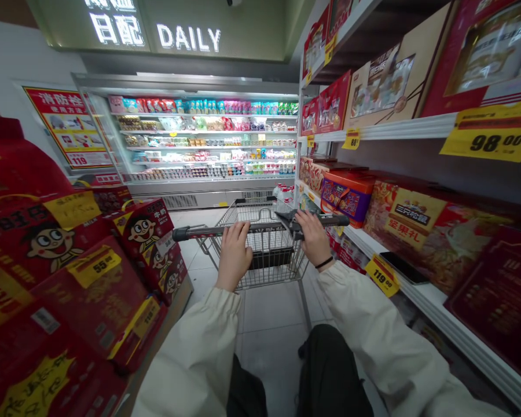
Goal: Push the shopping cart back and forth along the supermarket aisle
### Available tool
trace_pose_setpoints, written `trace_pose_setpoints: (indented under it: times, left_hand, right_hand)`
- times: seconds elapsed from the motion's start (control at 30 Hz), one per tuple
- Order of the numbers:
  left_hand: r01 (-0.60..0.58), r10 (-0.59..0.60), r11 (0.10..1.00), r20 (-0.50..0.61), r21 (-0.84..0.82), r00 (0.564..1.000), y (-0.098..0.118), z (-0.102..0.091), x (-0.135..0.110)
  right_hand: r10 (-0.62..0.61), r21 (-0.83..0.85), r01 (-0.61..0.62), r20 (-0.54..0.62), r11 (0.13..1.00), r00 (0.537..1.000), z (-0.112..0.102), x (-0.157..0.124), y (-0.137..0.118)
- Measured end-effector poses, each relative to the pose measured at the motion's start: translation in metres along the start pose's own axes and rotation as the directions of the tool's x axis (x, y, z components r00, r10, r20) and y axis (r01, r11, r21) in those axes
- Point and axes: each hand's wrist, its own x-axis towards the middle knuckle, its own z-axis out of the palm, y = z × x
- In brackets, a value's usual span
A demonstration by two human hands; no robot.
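A wire shopping cart stands in front of me in a shop aisle, with a dark item low in its basket. My left hand is wrapped round the left part of the cart handle. My right hand grips the right part of the same bar, beside a dark folded flap. A black band sits on my right wrist. Both arms wear pale sleeves.
Stacked red gift boxes with yellow price tags crowd the left side. Shelves of boxed goods run along the right, with a phone lying on the shelf edge. A lit chilled display case closes the aisle ahead under a "DAILY" sign.
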Motion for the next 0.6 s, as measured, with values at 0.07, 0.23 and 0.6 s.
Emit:
trace_pose_setpoints:
  times: [0.07,0.23,0.6]
  left_hand:
    - [0.005,-0.005,1.0,-0.01,0.004,1.0,0.003,0.001,0.0]
    - [0.026,-0.026,1.0,-0.014,-0.004,1.0,0.003,0.001,-0.001]
    - [0.019,-0.019,1.0,0.002,0.002,1.0,0.005,0.001,-0.002]
  right_hand:
    - [0.107,-0.028,-0.11,-0.093,0.994,0.99,0.004,-0.004,0.005]
    - [0.049,-0.02,-0.05,-0.043,0.999,0.998,0.012,-0.003,0.0]
    - [0.036,-0.15,-0.049,-0.086,0.987,0.996,-0.033,-0.029,0.074]
